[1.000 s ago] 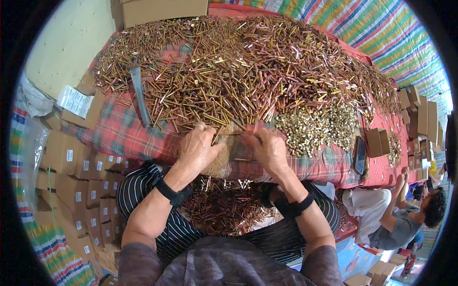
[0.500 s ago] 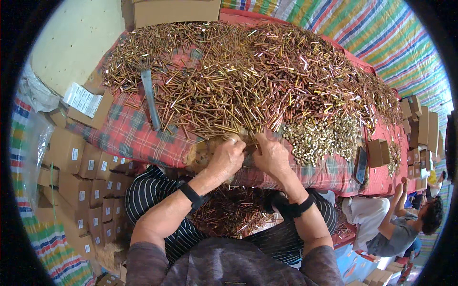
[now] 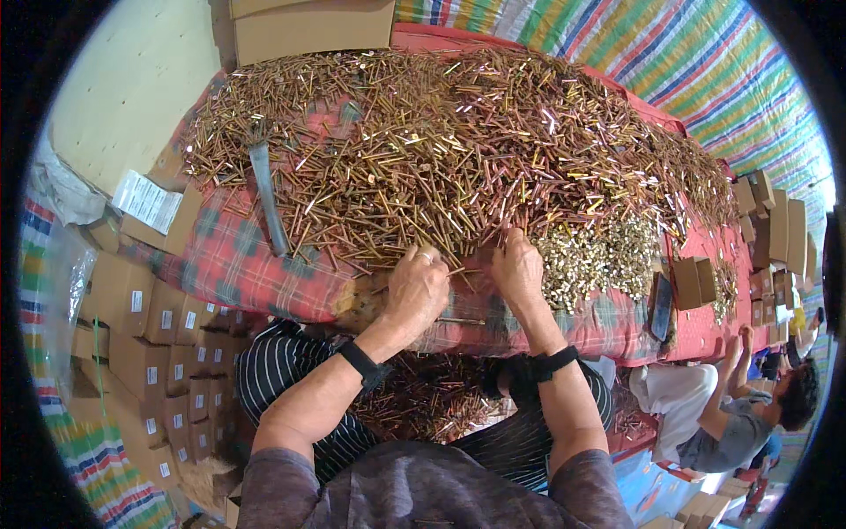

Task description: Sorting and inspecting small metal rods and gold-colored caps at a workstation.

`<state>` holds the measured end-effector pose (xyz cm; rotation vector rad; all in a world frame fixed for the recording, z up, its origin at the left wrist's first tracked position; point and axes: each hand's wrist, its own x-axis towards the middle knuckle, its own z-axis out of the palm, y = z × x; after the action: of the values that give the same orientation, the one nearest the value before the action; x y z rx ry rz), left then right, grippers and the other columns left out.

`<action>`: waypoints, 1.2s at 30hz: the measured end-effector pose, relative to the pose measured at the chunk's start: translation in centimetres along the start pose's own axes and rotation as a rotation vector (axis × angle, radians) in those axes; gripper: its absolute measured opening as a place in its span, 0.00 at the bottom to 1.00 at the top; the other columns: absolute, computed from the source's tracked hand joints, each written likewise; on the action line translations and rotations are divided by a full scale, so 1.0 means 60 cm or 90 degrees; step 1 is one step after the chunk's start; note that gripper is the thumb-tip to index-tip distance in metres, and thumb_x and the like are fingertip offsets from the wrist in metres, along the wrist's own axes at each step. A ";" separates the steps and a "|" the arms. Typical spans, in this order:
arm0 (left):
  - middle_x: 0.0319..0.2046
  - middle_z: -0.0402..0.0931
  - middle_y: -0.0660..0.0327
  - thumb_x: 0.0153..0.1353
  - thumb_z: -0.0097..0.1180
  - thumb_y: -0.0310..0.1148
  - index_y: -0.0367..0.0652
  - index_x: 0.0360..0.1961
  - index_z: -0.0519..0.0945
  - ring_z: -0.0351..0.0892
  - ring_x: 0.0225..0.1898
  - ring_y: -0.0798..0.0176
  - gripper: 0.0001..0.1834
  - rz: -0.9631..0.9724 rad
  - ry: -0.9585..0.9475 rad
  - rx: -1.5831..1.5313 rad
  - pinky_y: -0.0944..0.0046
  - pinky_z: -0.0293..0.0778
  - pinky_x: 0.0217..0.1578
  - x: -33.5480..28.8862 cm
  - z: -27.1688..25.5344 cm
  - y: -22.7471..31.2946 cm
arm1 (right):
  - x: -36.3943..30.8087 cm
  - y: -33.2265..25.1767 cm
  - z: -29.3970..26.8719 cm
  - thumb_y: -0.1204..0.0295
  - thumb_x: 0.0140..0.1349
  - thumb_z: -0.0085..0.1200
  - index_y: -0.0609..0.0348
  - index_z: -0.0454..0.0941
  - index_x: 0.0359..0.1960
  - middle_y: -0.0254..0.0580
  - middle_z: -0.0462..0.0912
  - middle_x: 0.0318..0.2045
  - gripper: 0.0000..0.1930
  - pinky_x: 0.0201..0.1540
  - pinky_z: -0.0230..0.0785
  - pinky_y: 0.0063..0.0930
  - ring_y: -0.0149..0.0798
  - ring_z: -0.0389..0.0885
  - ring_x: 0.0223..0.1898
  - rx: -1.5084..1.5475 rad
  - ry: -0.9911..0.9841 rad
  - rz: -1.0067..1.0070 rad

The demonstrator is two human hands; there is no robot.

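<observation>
Hundreds of slim coppery metal rods [image 3: 423, 167] are lying in a broad, tangled heap on a plaid-covered surface [image 3: 242, 251], and the person's two hands are working at its near edge, side by side and apart from each other. The left hand [image 3: 419, 286] is curling its fingers close together beside a few loose rods; whether they are clamping one, I cannot tell. The right hand [image 3: 518, 264] is reaching slightly farther in, its fingers bunching at the heap's edge, their grip too hidden to judge. Just right of it, many short pale-gold metal pieces [image 3: 604, 260] are forming a smaller pile. Farther right, a dark flat object [image 3: 661, 306] is lying near a small cardboard box [image 3: 694, 282]. A curved grey strip [image 3: 268, 198] is resting at the heap's left side. Labelled cartons [image 3: 137, 361] are standing stacked at the person's left, while a co-worker [image 3: 727, 432] is sitting at the right.
</observation>
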<state>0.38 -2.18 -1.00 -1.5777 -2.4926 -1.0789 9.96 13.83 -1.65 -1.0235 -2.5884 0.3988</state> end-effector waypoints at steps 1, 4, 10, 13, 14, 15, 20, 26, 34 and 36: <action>0.31 0.74 0.55 0.47 0.58 0.24 0.34 0.25 0.78 0.74 0.35 0.53 0.04 0.004 -0.001 -0.002 0.58 0.72 0.39 0.003 -0.002 0.001 | 0.000 0.004 -0.002 0.76 0.51 0.52 0.69 0.70 0.34 0.60 0.76 0.31 0.11 0.34 0.72 0.42 0.55 0.78 0.34 -0.005 -0.027 0.030; 0.30 0.77 0.57 0.49 0.59 0.26 0.37 0.29 0.81 0.75 0.34 0.55 0.06 0.027 -0.021 -0.038 0.60 0.72 0.38 0.005 -0.014 0.000 | -0.013 -0.013 -0.031 0.77 0.50 0.50 0.67 0.71 0.34 0.59 0.76 0.33 0.09 0.35 0.71 0.44 0.56 0.78 0.35 -0.011 -0.056 0.053; 0.33 0.80 0.59 0.57 0.54 0.29 0.35 0.42 0.79 0.78 0.30 0.67 0.12 -0.194 -0.098 -0.392 0.69 0.73 0.32 0.007 -0.023 0.003 | -0.053 -0.015 -0.073 0.80 0.51 0.50 0.62 0.73 0.34 0.55 0.74 0.27 0.08 0.31 0.67 0.47 0.59 0.74 0.29 0.155 0.021 -0.120; 0.30 0.78 0.65 0.60 0.51 0.29 0.33 0.44 0.77 0.72 0.28 0.73 0.14 -0.283 -0.185 -0.541 0.71 0.70 0.31 0.007 -0.033 0.005 | -0.065 -0.026 -0.089 0.80 0.50 0.50 0.61 0.74 0.35 0.55 0.73 0.27 0.09 0.31 0.68 0.45 0.59 0.74 0.29 0.179 0.018 -0.113; 0.29 0.77 0.66 0.60 0.51 0.30 0.33 0.44 0.77 0.72 0.29 0.74 0.14 -0.265 -0.175 -0.549 0.71 0.70 0.32 0.007 -0.031 0.005 | -0.067 -0.027 -0.092 0.81 0.49 0.52 0.61 0.74 0.36 0.53 0.73 0.28 0.10 0.31 0.68 0.44 0.57 0.74 0.30 0.160 0.024 -0.122; 0.28 0.76 0.66 0.61 0.50 0.30 0.34 0.44 0.78 0.71 0.29 0.74 0.14 -0.248 -0.164 -0.557 0.72 0.69 0.32 0.007 -0.029 0.006 | -0.069 -0.028 -0.095 0.81 0.49 0.52 0.61 0.74 0.36 0.53 0.73 0.28 0.10 0.31 0.68 0.44 0.57 0.74 0.30 0.161 0.025 -0.120; 0.25 0.75 0.66 0.59 0.51 0.28 0.35 0.42 0.79 0.69 0.27 0.74 0.12 -0.185 -0.147 -0.504 0.72 0.67 0.29 0.013 -0.030 0.018 | -0.079 -0.024 -0.097 0.80 0.46 0.56 0.60 0.73 0.37 0.49 0.71 0.28 0.14 0.31 0.69 0.42 0.54 0.74 0.30 0.117 0.007 -0.140; 0.27 0.78 0.61 0.57 0.50 0.27 0.36 0.43 0.79 0.72 0.28 0.72 0.13 -0.080 -0.166 -0.386 0.69 0.69 0.32 0.020 -0.034 0.027 | -0.085 -0.012 -0.100 0.80 0.44 0.57 0.61 0.74 0.37 0.48 0.71 0.28 0.15 0.32 0.69 0.41 0.53 0.74 0.30 0.139 0.029 -0.170; 0.20 0.76 0.57 0.54 0.53 0.34 0.35 0.37 0.80 0.71 0.21 0.71 0.14 -0.138 -0.239 -0.452 0.68 0.68 0.24 0.003 0.004 0.032 | -0.109 -0.012 -0.087 0.85 0.47 0.49 0.60 0.74 0.38 0.49 0.76 0.31 0.15 0.34 0.71 0.39 0.53 0.77 0.34 0.204 -0.012 -0.188; 0.20 0.76 0.57 0.54 0.54 0.35 0.35 0.37 0.80 0.71 0.22 0.71 0.14 -0.136 -0.260 -0.448 0.68 0.68 0.25 -0.004 0.017 0.034 | -0.116 -0.006 -0.087 0.83 0.51 0.51 0.62 0.74 0.40 0.52 0.78 0.31 0.13 0.35 0.72 0.35 0.52 0.79 0.35 0.273 -0.080 -0.133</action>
<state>2.46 -1.28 -0.78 -1.8539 -2.7519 -2.0257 16.61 9.39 1.83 -0.5920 -2.5198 0.9355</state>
